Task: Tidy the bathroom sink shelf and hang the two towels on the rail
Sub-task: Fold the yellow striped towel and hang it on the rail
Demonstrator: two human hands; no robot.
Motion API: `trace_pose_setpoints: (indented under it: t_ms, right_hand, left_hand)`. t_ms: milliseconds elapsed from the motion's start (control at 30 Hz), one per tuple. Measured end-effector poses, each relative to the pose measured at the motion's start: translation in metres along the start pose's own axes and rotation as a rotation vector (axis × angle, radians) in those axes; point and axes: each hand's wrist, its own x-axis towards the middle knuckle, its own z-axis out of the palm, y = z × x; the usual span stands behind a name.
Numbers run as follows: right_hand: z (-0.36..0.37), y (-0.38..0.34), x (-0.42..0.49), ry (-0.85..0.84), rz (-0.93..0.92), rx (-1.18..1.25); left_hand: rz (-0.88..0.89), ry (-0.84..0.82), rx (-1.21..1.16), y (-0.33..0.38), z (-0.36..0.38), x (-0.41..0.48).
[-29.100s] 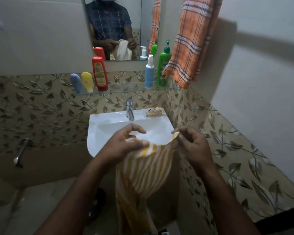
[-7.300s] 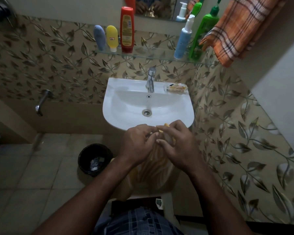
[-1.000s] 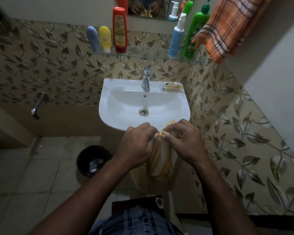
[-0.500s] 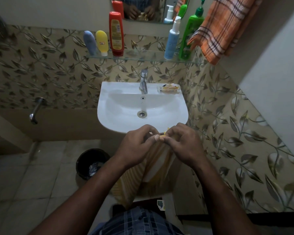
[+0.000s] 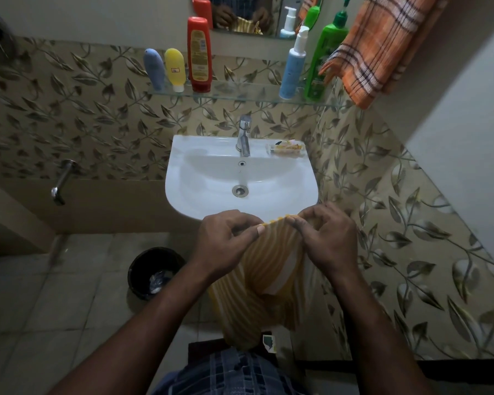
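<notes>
Hands [image 5: 227,240] and [image 5: 330,238] pinching top hem of yellow-and-white striped cotton towel [image 5: 268,269] near white ceramic basin [image 5: 188,178]; loosening either pinch is risking cloth dropping floorward

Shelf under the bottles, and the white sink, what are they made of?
The clear flat shelf looks like glass: the leaf-patterned wall tiles show through it. The white rounded sink seems to be glazed ceramic, smooth and glossy with soft reflections, though the look alone cannot rule out moulded plastic.
</notes>
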Motion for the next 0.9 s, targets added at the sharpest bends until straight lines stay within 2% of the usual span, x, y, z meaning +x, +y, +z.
trace_pose_setpoints:
  t_ms: [200, 333, 400, 633, 800, 900]
  right_hand:
    - [-0.001, -0.005, -0.003, -0.021, -0.059, 0.072]
    - [0.000, -0.013, -0.007, -0.249, -0.265, 0.154]
    - [0.004, -0.015, -0.007, -0.307, -0.290, 0.165]
    - [0.009, -0.006, -0.004, -0.220, -0.167, 0.094]
    - [0.005, 0.003, 0.004, -0.114, -0.048, 0.091]
    - [0.004, 0.002, 0.006, -0.092, -0.040, 0.088]
  left_hand:
    - [0.049, 0.042, 0.104, 0.006, 0.007, 0.004]
    - [0.133, -0.032, 0.190, 0.012, 0.007, 0.009]
    - [0.167, -0.083, 0.195, 0.014, 0.008, 0.011]
    - [0.101, -0.149, 0.141, 0.013, 0.009, 0.010]
    - [-0.011, -0.073, 0.036, 0.003, -0.002, 0.009]
    - [-0.003, -0.049, 0.070, -0.002, -0.005, 0.008]
